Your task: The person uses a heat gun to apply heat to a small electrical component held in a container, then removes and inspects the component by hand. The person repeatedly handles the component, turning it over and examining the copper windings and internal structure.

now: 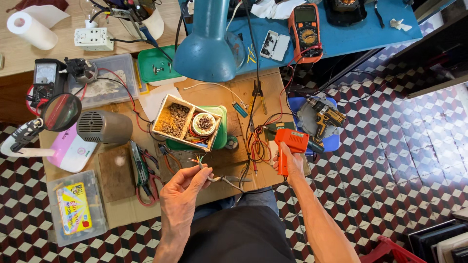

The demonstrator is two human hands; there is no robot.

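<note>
Pinching the cable (214,178) in my left hand (183,192), stripped ends up near the parts box (185,122); right hand (292,163) clamped on the orange soldering gun (288,146), tip facing the wires.

You hold an orange soldering gun (287,148); a blue lamp (207,44) overhangs, above a red, white and black checkered floor (390,160).

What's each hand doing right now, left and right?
Left hand: closed, pinching a multi-core cable near its stripped end.
Right hand: closed around the orange soldering gun.
</note>
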